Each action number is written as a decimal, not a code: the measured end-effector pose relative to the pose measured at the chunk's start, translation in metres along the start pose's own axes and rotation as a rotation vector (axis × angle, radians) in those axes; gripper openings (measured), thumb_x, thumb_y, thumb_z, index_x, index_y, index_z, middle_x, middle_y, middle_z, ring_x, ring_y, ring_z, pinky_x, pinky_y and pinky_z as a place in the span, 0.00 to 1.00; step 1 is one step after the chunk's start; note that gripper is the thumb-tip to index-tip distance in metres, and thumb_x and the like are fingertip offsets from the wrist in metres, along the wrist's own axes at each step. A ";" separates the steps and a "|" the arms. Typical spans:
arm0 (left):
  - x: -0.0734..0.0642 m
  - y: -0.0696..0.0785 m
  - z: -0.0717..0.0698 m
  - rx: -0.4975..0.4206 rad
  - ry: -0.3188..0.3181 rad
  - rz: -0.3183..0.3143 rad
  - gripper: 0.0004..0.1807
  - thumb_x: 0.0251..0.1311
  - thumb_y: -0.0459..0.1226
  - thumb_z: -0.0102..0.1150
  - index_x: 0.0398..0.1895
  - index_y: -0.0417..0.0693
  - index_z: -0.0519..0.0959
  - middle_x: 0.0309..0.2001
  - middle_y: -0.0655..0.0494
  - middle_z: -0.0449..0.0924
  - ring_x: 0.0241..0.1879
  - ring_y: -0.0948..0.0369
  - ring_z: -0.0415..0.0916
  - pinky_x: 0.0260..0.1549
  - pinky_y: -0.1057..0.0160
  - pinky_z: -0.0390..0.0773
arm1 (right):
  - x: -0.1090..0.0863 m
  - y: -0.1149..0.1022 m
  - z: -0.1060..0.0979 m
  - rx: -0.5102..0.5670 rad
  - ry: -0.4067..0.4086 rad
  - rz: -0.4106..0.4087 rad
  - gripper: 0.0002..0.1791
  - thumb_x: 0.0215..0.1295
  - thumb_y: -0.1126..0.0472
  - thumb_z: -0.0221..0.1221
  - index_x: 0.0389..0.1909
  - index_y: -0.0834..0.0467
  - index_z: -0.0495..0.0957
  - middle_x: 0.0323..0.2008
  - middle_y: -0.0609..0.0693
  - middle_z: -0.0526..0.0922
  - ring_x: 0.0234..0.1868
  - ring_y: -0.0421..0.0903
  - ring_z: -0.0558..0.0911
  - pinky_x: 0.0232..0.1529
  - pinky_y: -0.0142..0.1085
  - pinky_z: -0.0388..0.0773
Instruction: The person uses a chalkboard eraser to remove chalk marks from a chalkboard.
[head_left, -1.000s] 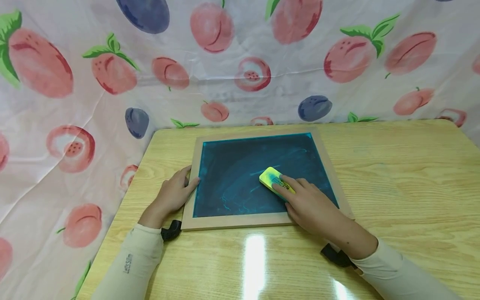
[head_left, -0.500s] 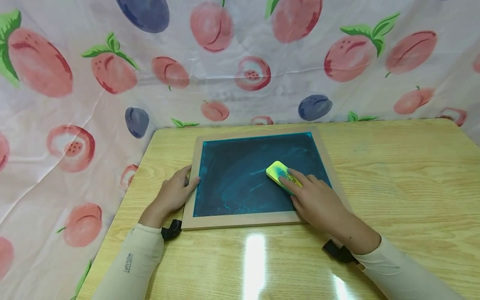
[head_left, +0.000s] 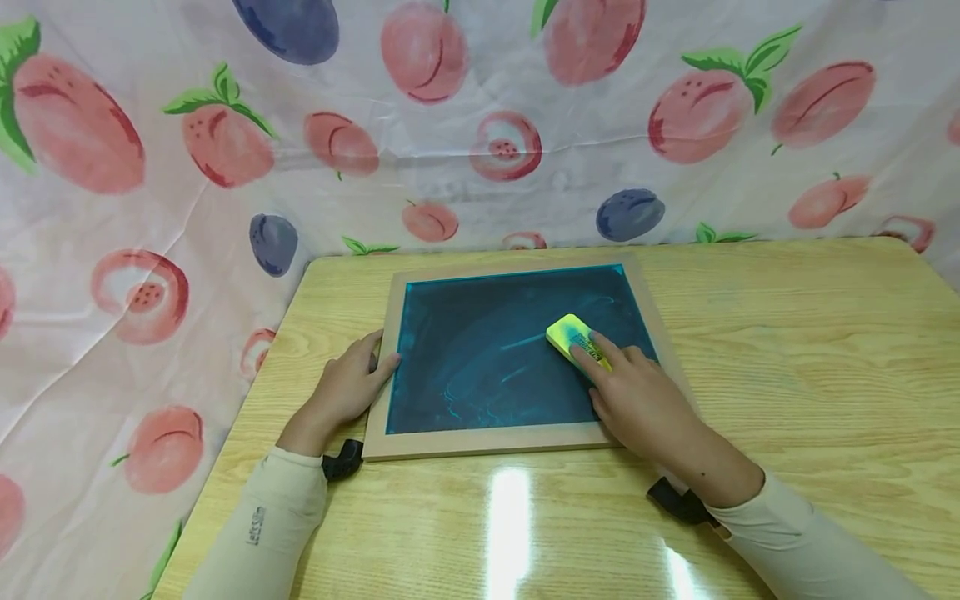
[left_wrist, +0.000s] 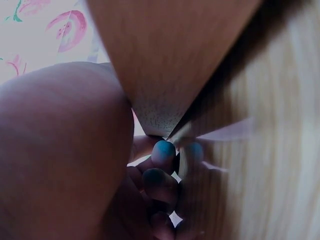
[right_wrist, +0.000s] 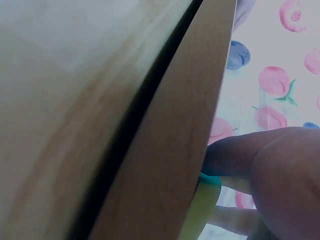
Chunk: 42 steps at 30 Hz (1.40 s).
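A chalkboard (head_left: pixel 480 358) in a pale wooden frame lies on the table, with faint blue chalk streaks on its dark surface. My left hand (head_left: pixel 348 383) grips the frame's left side, thumb on top and fingers along the outer edge. Blue-stained fingertips (left_wrist: pixel 163 151) show low beside the frame's edge in the left wrist view. On the right half of the board, my right hand (head_left: pixel 641 400) holds a yellow chalkboard eraser (head_left: pixel 568 330), smudged blue on top, its underside hidden. In the right wrist view, part of the eraser (right_wrist: pixel 200 207) shows past the frame edge (right_wrist: pixel 165 120).
The board rests on a light wood-grain table (head_left: pixel 810 358) with glare at its front. Behind and to the left hangs a fruit-print cloth (head_left: pixel 450 183). Black wrist mounts (head_left: pixel 345 461) sit under both wrists, close to the frame's near side.
My right hand has slid the eraser up and to the right across the board, uncovering more chalk streaks. My left hand stays on the frame.
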<state>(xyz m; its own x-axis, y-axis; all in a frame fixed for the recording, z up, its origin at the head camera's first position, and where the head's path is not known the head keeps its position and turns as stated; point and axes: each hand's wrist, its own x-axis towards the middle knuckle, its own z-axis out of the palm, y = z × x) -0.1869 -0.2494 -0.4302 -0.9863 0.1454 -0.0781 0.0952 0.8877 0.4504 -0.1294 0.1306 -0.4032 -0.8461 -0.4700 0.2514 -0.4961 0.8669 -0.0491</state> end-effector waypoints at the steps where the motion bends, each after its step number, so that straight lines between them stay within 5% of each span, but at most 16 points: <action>1: 0.000 0.000 0.000 -0.001 0.001 0.000 0.36 0.65 0.59 0.37 0.71 0.52 0.52 0.35 0.53 0.71 0.36 0.57 0.72 0.50 0.45 0.61 | 0.000 0.000 0.000 -0.001 0.000 -0.003 0.29 0.59 0.61 0.57 0.64 0.54 0.65 0.62 0.63 0.65 0.41 0.59 0.76 0.39 0.49 0.76; 24: 0.000 0.002 0.000 0.013 0.018 0.011 0.35 0.66 0.57 0.39 0.70 0.50 0.54 0.32 0.54 0.71 0.32 0.59 0.73 0.43 0.49 0.65 | -0.003 -0.002 0.003 -0.011 -0.015 0.017 0.33 0.59 0.59 0.58 0.66 0.54 0.61 0.64 0.62 0.63 0.43 0.58 0.75 0.39 0.48 0.75; 42: 0.002 0.000 0.001 0.012 0.024 0.012 0.36 0.66 0.58 0.39 0.70 0.48 0.55 0.33 0.53 0.72 0.36 0.57 0.73 0.49 0.46 0.63 | -0.002 0.003 0.000 -0.052 0.011 0.017 0.30 0.57 0.62 0.57 0.64 0.54 0.66 0.62 0.61 0.66 0.37 0.57 0.77 0.30 0.47 0.76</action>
<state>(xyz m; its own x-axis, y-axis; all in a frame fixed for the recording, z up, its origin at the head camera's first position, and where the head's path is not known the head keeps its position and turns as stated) -0.1883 -0.2485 -0.4315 -0.9880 0.1457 -0.0513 0.1085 0.8910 0.4408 -0.1289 0.1341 -0.4035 -0.8520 -0.4533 0.2619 -0.4704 0.8824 -0.0030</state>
